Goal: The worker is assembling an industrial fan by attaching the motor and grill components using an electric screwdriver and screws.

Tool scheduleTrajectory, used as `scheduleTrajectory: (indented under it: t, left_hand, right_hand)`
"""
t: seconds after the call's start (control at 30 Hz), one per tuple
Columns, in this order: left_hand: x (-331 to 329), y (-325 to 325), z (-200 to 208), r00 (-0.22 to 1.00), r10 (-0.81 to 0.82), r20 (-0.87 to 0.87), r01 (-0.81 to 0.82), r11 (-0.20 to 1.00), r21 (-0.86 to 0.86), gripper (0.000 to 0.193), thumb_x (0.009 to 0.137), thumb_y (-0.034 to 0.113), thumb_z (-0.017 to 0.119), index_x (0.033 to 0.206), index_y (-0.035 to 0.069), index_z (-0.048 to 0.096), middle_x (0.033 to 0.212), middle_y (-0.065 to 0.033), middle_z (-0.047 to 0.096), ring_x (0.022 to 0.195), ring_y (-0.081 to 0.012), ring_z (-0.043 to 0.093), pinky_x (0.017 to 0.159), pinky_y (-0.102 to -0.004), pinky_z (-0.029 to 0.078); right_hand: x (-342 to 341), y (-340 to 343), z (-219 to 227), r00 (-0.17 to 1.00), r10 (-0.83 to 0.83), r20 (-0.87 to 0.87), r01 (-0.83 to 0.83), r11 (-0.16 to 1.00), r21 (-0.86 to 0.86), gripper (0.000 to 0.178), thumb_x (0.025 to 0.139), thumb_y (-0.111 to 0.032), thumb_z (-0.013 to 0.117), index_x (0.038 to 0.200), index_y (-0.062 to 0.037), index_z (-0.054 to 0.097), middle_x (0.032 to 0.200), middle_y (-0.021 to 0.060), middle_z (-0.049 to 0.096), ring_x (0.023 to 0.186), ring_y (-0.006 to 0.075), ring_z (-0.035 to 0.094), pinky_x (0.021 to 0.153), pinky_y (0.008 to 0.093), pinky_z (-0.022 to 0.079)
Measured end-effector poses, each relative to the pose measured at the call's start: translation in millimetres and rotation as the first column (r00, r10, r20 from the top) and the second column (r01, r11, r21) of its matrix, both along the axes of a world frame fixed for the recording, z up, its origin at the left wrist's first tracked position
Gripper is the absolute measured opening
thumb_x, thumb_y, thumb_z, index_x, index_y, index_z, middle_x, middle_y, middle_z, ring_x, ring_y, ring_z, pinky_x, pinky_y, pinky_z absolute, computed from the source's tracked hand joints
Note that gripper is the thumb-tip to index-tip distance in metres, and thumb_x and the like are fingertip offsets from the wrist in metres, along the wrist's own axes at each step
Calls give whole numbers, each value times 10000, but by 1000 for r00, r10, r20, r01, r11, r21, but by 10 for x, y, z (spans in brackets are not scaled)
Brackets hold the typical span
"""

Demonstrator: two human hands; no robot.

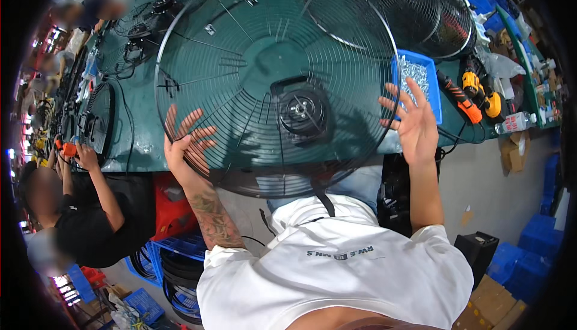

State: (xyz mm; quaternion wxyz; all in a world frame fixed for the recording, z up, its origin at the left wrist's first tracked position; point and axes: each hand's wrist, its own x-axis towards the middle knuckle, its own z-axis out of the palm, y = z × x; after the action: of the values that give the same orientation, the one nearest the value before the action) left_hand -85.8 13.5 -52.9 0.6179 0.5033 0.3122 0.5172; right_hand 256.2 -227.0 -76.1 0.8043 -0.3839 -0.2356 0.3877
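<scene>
Two hands: left hand [181, 145], right hand [416, 127] open, fingers spread
Wire guard [243, 106]: between them, apparently for balance

At right are a clear bottle [517, 122] and cardboard box [514, 151].

This is a workshop: a fan guard [240, 111] over a motor [302, 111] by the green counter's [144, 96] near edge, screws [415, 78] and power tools [472, 87] toward its right end. A co-worker [90, 225] works farther left; blue crates [535, 243] stand at right.
</scene>
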Motion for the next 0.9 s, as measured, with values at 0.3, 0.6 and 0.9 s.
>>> scheduleTrajectory:
  t: [0.3,0.6,0.9]
  left_hand:
    - [-146,94,-460,970,-238,-49,220,946,-239,829,828,209,581,1557,-32,269,1264,-299,598,804,-302,727,590,-312,621]
    - [-166,-7,-706,949,-314,-38,284,899,-334,894,828,203,674,1566,-22,222,1268,-322,578,822,-338,727,612,-352,652]
    - [-96,140,-734,939,-299,-171,237,921,-308,770,939,261,556,1538,-93,226,1264,-337,586,836,-308,736,556,-298,621]
  right_hand:
    - [-28,-129,-117,982,125,144,-64,927,-369,782,935,-207,532,1591,2,163,1280,339,592,812,333,747,589,338,620]
    - [-56,-256,-358,991,108,72,-63,884,-464,878,836,-131,558,1588,39,139,1248,326,609,767,323,741,596,307,594]
    - [-274,-396,-486,987,88,134,-23,904,-427,900,832,-129,534,1591,44,80,1283,339,581,816,340,745,593,334,613]
